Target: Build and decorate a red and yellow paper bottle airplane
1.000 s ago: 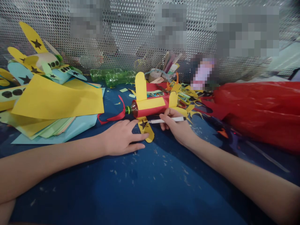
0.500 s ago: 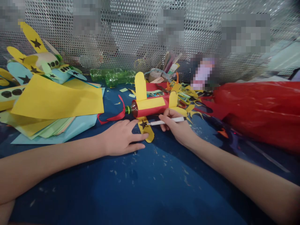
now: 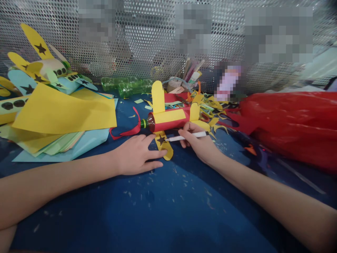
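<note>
A toy airplane (image 3: 172, 123) made from a bottle wrapped in red and yellow paper lies on the blue table (image 3: 168, 211). Its near yellow wing (image 3: 168, 153) carries a black star (image 3: 160, 140). My left hand (image 3: 138, 154) rests flat with fingers spread, a fingertip pressing on that wing. In my right hand (image 3: 196, 142) a white marker (image 3: 188, 136) is pinched, its tip touching the star's right side. A red paper propeller (image 3: 131, 128) sits at the bottle's green neck.
Sheets of coloured paper (image 3: 65, 112) are stacked at left, with finished paper planes (image 3: 50, 70) behind. Green bottles (image 3: 126, 86) lie at the back by a perforated metal screen (image 3: 147, 35). Yellow scraps (image 3: 216, 103) are heaped behind the plane; a red plastic bag (image 3: 292, 126) sits at right.
Almost nothing differs. Both hands, the marker and the airplane keep their places, and the star looks the same.
</note>
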{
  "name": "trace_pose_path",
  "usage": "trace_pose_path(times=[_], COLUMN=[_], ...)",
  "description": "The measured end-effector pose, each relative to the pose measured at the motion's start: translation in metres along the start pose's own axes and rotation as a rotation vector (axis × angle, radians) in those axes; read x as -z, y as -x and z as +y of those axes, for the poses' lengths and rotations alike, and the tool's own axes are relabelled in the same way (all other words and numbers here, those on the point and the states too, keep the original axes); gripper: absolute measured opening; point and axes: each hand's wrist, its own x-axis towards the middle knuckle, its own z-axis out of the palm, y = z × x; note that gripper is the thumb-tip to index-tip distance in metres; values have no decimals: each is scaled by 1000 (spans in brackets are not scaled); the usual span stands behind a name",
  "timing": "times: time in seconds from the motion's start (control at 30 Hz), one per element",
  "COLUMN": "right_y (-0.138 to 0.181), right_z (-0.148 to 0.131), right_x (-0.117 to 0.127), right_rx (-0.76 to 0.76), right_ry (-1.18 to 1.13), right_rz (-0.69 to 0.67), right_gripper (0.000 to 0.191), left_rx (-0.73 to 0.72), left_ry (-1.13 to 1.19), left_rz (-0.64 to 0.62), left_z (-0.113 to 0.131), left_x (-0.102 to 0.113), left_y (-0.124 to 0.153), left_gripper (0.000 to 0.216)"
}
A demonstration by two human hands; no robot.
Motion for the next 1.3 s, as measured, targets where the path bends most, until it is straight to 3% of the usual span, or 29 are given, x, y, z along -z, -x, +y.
trace_pose_path(times=[1.3], right_y=[1], right_z=[-5], right_x=[-1], right_rx=[-14], right_ry=[12], right_rz=[7], right_gripper=[29], left_rx=[-1], left_ry=[4], left_rz=[-2], left_z=[0], left_x=[1], left_y=[0], left_gripper=[54])
